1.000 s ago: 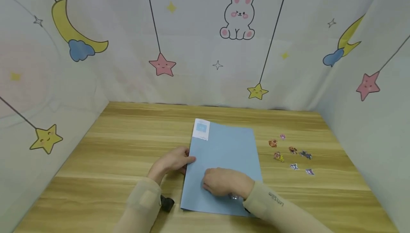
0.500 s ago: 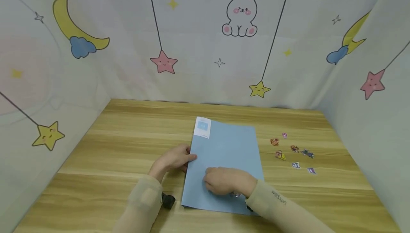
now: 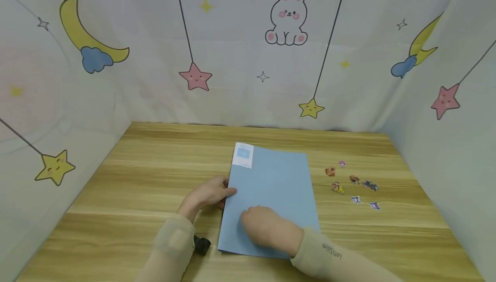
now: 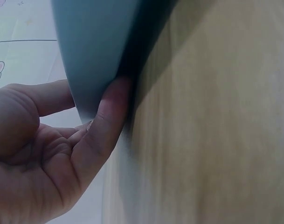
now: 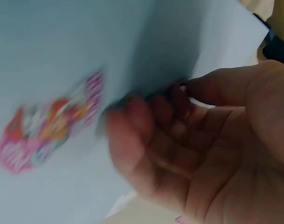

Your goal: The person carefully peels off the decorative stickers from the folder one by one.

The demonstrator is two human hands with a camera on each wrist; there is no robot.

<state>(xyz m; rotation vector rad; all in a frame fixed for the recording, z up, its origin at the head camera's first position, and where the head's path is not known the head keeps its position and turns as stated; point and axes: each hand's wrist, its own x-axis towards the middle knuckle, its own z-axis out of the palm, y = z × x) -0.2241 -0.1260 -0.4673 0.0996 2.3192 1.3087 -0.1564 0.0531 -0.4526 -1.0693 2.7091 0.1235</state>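
A light blue folder (image 3: 273,176) with a white label at its far left corner lies on the wooden table. My left hand (image 3: 207,193) grips its left edge, thumb on top and fingers below; the left wrist view shows that edge lifted off the wood. On the folder's lower half rests my right hand (image 3: 267,228), its fingers curled. Near those fingers, the right wrist view shows a colourful pink-edged cartoon sticker (image 5: 51,123) on the blue surface. The hand hides it in the head view. Nothing is plainly visible between the right fingers, which are blurred.
Several small cut-out cartoon stickers (image 3: 337,188) lie scattered on the table (image 3: 155,153) to the right of the folder. A patterned curtain (image 3: 232,101) with stars and moons encloses the back and both sides. Each wrist wears a beige band; a black camera (image 3: 201,245) shows at the left one.
My right hand has shifted slightly left and nearer on the folder, and its wrist now covers the shiny sticker that showed beneath it. The left hand keeps its place.
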